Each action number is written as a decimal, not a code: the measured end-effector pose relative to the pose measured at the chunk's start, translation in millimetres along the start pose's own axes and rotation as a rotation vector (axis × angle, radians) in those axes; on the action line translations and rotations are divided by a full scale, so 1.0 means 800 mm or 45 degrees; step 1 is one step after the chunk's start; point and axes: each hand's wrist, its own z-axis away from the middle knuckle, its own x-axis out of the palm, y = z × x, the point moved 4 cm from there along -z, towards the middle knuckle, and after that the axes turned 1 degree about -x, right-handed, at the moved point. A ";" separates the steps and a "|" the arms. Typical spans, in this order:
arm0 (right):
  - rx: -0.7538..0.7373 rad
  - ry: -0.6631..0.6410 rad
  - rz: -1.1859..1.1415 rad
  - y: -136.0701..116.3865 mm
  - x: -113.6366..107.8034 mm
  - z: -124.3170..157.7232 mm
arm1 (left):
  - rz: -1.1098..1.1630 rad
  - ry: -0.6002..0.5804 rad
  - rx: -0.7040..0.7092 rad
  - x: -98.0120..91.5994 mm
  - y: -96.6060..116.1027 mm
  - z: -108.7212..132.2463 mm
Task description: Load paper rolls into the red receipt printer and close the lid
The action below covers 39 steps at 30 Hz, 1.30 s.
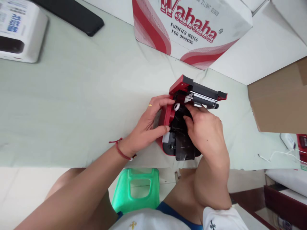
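A red and black device [165, 116] with its lid raised stands near the table's front edge. Glossy black film [185, 147] hangs out over its front, and a white ring [177, 107] shows inside. My left hand [152, 119] grips the device's left side, thumb low and fingers on the upper edge. My right hand [203, 127] reaches inside under the lid, its fingers bent against the black film; some fingertips are hidden there.
A Wahaha water carton [192, 32] stands behind the device, a brown carton [278, 99] to the right. A white device [31, 35] and a black bar [74, 16] lie at upper left. A green stool [155, 191] is below the table edge.
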 end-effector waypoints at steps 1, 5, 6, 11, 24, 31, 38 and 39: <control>0.001 -0.022 0.008 0.000 0.000 -0.002 | 0.004 -0.002 0.001 0.000 0.000 0.000; -0.054 -0.016 -0.009 0.000 -0.001 -0.003 | 0.006 0.004 0.011 0.002 0.001 0.000; -0.069 -0.014 -0.014 0.000 -0.001 -0.003 | 0.003 0.007 0.015 0.003 0.002 0.000; -0.059 -0.040 0.046 -0.006 0.000 -0.008 | 0.002 -0.011 0.047 0.003 0.003 -0.001; 0.112 -0.307 0.298 -0.030 -0.009 -0.009 | -0.071 -0.025 0.074 0.000 0.003 0.001; 0.123 -0.338 0.284 -0.032 -0.014 -0.014 | -0.103 -0.045 0.063 -0.001 0.003 0.002; 0.072 -0.284 0.399 -0.035 -0.026 0.012 | -0.150 -0.054 0.099 0.000 0.007 -0.001; 0.058 -0.270 0.409 -0.035 -0.027 0.016 | -0.161 -0.057 0.107 -0.001 0.007 -0.001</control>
